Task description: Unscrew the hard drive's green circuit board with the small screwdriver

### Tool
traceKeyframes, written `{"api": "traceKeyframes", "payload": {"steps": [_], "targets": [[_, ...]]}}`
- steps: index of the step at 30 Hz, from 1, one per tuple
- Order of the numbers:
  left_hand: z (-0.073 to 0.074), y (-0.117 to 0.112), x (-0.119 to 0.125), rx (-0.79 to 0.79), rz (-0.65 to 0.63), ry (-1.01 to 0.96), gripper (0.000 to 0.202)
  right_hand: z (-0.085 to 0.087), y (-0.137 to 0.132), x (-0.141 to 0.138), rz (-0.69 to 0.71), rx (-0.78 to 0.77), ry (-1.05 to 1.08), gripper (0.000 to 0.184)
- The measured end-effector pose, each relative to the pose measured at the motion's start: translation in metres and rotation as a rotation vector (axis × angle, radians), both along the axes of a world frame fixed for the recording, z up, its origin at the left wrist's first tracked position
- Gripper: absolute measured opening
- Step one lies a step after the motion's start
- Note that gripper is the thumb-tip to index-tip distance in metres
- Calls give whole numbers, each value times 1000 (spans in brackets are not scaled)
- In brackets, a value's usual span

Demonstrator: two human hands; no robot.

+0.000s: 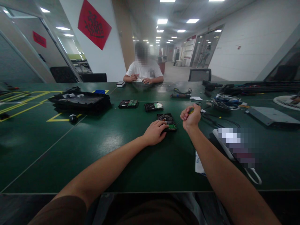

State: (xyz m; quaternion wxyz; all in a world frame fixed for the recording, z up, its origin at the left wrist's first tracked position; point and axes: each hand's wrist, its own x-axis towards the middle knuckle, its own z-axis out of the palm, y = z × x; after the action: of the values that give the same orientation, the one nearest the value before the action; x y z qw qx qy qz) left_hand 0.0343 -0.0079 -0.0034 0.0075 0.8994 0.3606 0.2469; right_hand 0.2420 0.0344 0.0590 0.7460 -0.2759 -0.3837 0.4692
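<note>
Hard drive [167,117] on glossy green table [131,162]; white walls [253,37], ceiling lights [162,21]

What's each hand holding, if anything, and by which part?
Right hand: what looks like a screwdriver, by its handle. Left hand: laid over the hard drive's left side; whether it grips can't be told.

Open hard drive [166,117]: lower left corner hidden under left hand [153,133]. Screwdriver [191,110]: handle mostly inside right hand [192,118]; tip (thin, dim) too small to place. 1 white packet [199,164] partly behind right forearm [212,153]. Pale disc [282,101] cut off by right edge.
</note>
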Motion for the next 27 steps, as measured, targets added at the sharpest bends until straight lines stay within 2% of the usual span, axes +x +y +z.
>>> {"api": "traceKeyframes", "payload": {"steps": [4, 10, 17, 27], "targets": [[0, 0, 0, 9, -10, -7, 41, 0, 0, -8, -77, 25, -17, 50], [-2, 1, 1, 0, -10, -11, 40, 2, -1, -15, -97, 48, -108, 55], [0, 0, 1, 9, -10, -11, 39, 1, -5, -11, 15, 72, -140, 58], [-1, 0, 1, 10, -5, -14, 39, 7, -9, -10, 23, 96, -81, 58]]}}
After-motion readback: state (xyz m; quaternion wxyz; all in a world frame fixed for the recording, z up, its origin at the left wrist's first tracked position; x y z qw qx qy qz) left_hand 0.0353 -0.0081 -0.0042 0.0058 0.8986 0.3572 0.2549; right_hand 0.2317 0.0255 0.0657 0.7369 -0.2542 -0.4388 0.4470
